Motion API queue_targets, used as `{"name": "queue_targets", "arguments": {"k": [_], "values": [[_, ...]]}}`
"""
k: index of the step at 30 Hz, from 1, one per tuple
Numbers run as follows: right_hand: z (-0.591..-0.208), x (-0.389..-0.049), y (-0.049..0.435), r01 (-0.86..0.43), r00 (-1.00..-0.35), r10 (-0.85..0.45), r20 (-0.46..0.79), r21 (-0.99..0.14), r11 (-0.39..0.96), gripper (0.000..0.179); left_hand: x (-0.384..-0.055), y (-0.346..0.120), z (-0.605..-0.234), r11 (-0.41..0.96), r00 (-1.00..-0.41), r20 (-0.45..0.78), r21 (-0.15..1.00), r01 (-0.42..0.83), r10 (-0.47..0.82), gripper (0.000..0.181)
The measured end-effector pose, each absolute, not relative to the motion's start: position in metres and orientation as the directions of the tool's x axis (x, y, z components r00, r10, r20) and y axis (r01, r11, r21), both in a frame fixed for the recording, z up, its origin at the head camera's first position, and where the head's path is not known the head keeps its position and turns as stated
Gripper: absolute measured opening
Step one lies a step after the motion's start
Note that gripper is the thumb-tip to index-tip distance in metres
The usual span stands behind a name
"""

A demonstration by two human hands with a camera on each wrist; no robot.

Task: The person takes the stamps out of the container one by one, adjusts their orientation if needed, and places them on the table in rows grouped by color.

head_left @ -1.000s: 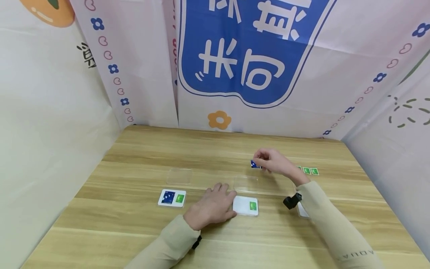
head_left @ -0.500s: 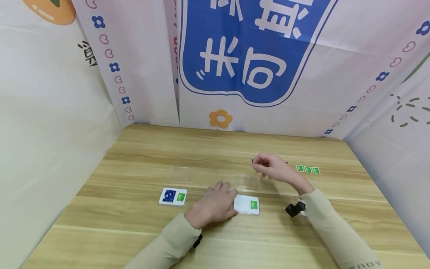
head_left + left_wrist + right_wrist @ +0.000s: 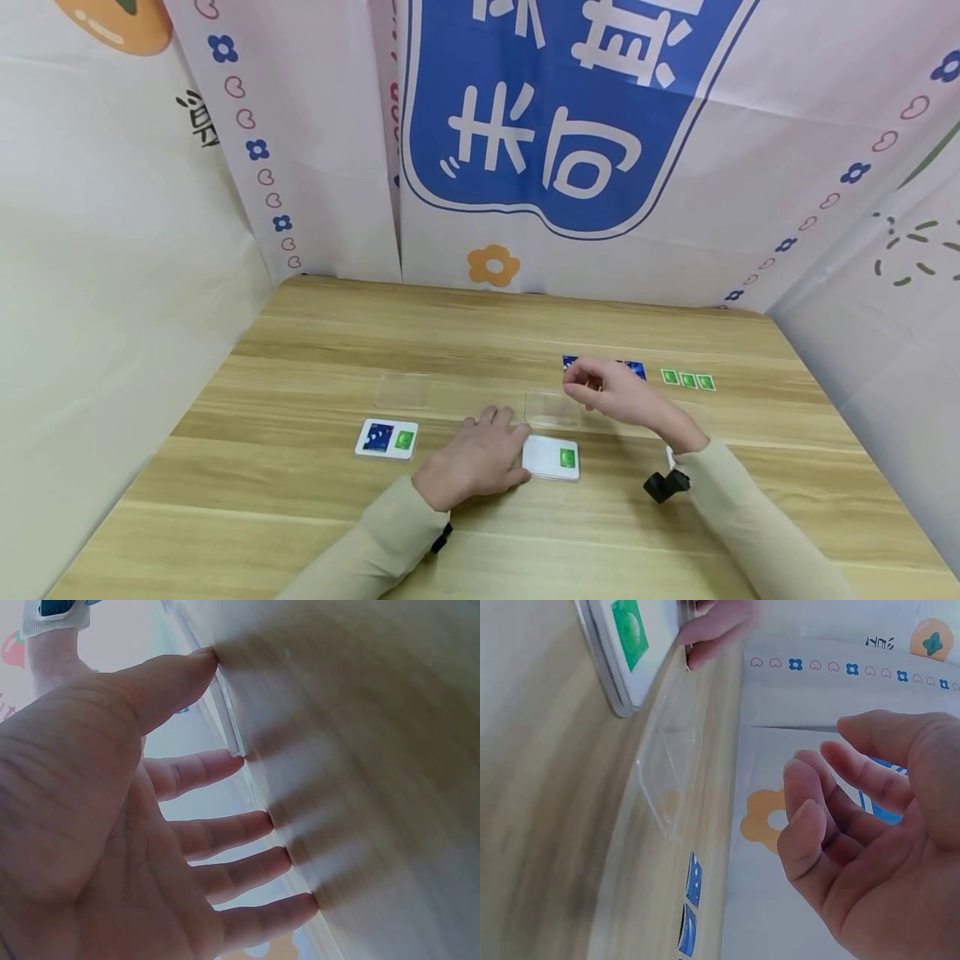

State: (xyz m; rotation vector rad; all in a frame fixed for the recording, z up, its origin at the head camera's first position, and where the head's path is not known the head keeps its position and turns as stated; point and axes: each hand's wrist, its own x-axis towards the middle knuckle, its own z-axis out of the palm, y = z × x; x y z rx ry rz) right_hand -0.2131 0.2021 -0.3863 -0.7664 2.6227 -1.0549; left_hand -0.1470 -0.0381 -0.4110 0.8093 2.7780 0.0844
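White card with one green picture at the left hand's fingertips, the right hand raised above the tabletop.
The white card [image 3: 542, 456] lies flat; at 9 o'clock the left hand [image 3: 474, 458] touches its edge, fingers straight and spread. A clear plastic piece [image 3: 551, 408] lies at 12. The right hand [image 3: 617, 392] hangs at 1, fingers loosely curled, thumb apart, near blue picture slips [image 3: 637, 369]; three green picture slips [image 3: 687, 380] lie at 2. Beyond the left hand, at 9, lies a blue-and-green picture card [image 3: 386, 439] on the tabletop [image 3: 315, 517].

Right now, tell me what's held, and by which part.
Right hand: nothing. Left hand: no grip; thumb and forefinger touch the left edge of the middle white case.
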Motion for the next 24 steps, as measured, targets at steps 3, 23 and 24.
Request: {"name": "queue_targets", "arguments": {"k": [3,23,24], "values": [[-0.389,-0.209,0.202,-0.406,-0.842,-0.540,0.004,-0.663,0.628,0.020,-0.147,-0.038,-0.412,0.844,-0.815,-0.218,0.128,0.521,0.536,0.051],[-0.405,-0.189,0.203,-0.489,-0.801,-0.596,0.050,-0.629,0.605,0.011,-0.147,-0.038,-0.412,0.848,-0.821,-0.211,0.119,0.517,0.530,0.053],[-0.406,-0.188,0.203,-0.489,-0.800,-0.598,0.048,-0.628,0.605,0.013,-0.147,-0.038,-0.412,0.847,-0.821,-0.210,0.120,0.518,0.531,0.053]]}}
